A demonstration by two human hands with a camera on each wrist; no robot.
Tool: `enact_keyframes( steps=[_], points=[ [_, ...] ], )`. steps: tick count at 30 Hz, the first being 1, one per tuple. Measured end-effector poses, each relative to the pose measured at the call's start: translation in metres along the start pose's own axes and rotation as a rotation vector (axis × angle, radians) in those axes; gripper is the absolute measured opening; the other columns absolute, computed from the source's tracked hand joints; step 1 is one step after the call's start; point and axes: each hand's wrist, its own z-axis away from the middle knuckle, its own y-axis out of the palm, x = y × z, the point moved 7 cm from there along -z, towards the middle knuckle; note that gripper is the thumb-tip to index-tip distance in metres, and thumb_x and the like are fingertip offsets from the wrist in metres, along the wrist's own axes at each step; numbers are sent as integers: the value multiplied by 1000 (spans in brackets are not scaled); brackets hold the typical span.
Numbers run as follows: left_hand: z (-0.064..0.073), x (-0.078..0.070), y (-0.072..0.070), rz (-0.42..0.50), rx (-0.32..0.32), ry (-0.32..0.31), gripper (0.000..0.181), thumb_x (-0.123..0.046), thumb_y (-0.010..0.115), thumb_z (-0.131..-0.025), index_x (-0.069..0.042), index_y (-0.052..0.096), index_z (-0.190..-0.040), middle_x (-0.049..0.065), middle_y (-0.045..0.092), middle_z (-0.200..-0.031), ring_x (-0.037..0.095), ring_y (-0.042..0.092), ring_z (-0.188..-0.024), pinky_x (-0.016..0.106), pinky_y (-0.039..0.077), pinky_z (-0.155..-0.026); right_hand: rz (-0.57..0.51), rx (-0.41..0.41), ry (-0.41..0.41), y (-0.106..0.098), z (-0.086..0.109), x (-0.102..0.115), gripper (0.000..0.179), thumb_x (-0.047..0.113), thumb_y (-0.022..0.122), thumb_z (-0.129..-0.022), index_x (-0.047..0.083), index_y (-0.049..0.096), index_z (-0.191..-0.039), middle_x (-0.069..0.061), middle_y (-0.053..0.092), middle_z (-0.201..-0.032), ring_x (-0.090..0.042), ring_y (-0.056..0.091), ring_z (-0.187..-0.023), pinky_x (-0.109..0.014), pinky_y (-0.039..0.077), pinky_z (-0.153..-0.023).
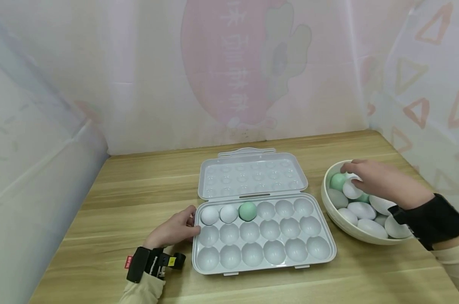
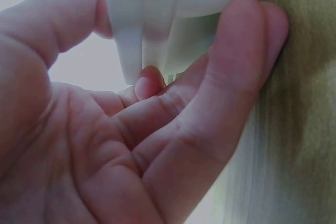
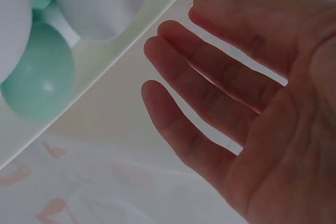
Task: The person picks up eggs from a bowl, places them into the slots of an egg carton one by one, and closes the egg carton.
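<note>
The wooden table (image 1: 138,181) bears an egg box (image 1: 270,229) at its middle, long axis running left to right, lid (image 1: 252,177) folded back away from the person; it is pale, glossy and dimpled with three rows of round hollows. To its right stands a round cream bowl (image 1: 333,215) heaped with white, green and greyish eggs (image 1: 361,210). The left hand (image 1: 172,228) grips the box's left end. The right hand (image 1: 389,181) hangs over the bowl, fingers loose, holding nothing; whether it touches an egg is hard to judge. Two white eggs (image 1: 210,215) and one green egg (image 1: 248,211) fill the far row's left hollows
</note>
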Motion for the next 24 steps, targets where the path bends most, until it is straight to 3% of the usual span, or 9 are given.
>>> enact_keyframes(
  steps=[6,14,20,24],
  points=[
    [0,-1,0,0,-1,-1,25,-2,61,-84,2,45,-103,13,60,-90,22,59,-78,37,54,-67,1,16,36,3,5,-8,28,-1,69,-81,-1,64,-109,-15,64,-99,-32,62,-87,-48,51,-70],
    [-1,1,0,-21,0,-4,27,-3,61,-85,2,46,-107,13,60,-92,23,60,-80,37,53,-68,28,64,76,14,11,-18,33,-5,65,-80,-2,65,-114,-26,61,-112,-51,50,-109,-64,42,-86],
    [0,2,0,-11,1,-7,27,-3,61,-85,3,45,-107,14,60,-91,23,59,-79,37,53,-67,47,81,94,18,11,-22,43,-4,65,-80,3,62,-122,-25,59,-119,-54,41,-117,-74,34,-84],
    [1,2,0,-17,1,-10,27,-3,61,-85,2,45,-106,13,60,-91,22,59,-79,35,53,-67,30,84,81,19,9,-21,40,-5,64,-80,5,64,-119,-22,62,-116,-54,41,-117,-75,33,-83]
  ],
)
